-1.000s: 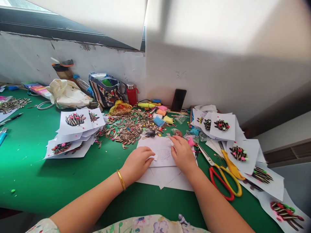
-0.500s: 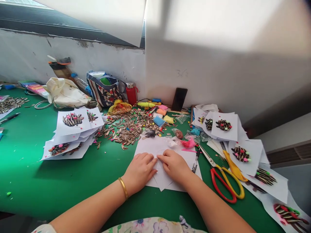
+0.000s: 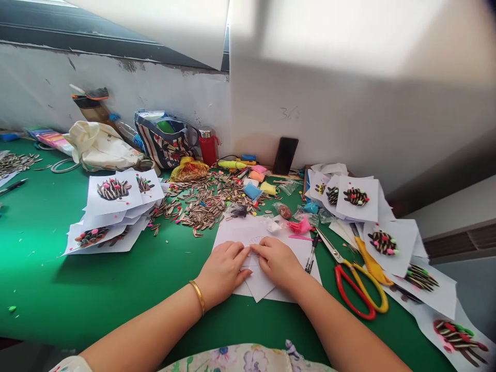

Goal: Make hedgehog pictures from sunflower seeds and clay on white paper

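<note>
My left hand (image 3: 223,268) and my right hand (image 3: 277,262) rest side by side on a stack of white paper sheets (image 3: 248,235) on the green table (image 3: 116,279). The fingertips of both hands meet over a faint printed hedgehog outline on the top sheet. Fingers of each hand are curled and pressed down on the paper. A gold bangle (image 3: 198,296) circles my left wrist. Whether anything small sits under the fingertips is hidden.
A pile of sunflower seeds (image 3: 201,201) lies beyond the paper. Finished seed hedgehog sheets are stacked left (image 3: 112,191) and spread right (image 3: 383,243). Red and yellow scissors (image 3: 358,284), a pen (image 3: 310,256), clay pieces (image 3: 253,192), a phone (image 3: 285,156) and bags (image 3: 166,139) sit around.
My right hand drew back from the far edge of the sheet to meet my left hand at the sheet's middle. The view shifted slightly.
</note>
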A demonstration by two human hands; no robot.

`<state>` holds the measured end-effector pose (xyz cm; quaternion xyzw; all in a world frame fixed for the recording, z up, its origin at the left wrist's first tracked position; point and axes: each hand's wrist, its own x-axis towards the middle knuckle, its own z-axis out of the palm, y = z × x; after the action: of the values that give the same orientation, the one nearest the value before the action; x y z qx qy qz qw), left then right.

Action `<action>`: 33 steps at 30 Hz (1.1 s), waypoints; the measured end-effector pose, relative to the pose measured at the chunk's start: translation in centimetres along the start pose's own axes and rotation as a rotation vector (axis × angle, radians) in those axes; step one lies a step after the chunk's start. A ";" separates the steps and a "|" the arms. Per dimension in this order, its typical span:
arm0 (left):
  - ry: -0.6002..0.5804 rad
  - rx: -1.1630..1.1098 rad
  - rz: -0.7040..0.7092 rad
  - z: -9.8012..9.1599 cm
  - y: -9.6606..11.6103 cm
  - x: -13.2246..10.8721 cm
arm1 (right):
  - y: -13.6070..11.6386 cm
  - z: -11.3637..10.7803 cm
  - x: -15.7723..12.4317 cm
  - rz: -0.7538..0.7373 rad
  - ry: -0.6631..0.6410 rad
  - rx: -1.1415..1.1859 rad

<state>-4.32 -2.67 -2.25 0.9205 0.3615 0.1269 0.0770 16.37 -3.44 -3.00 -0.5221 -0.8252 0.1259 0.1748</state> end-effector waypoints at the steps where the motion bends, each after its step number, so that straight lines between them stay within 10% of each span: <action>1: -0.006 0.012 0.001 0.0 0.0 0.1 | 0.0 0.0 0.0 0.001 0.001 -0.001; 33: 0.010 0.033 0.017 0.0 0.0 -0.2 | 0.0 0.0 0.1 0.031 -0.008 0.057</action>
<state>-4.43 -2.81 -2.29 0.9240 0.3561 0.1260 0.0588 16.35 -3.29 -3.01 -0.5291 -0.8138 0.1542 0.1842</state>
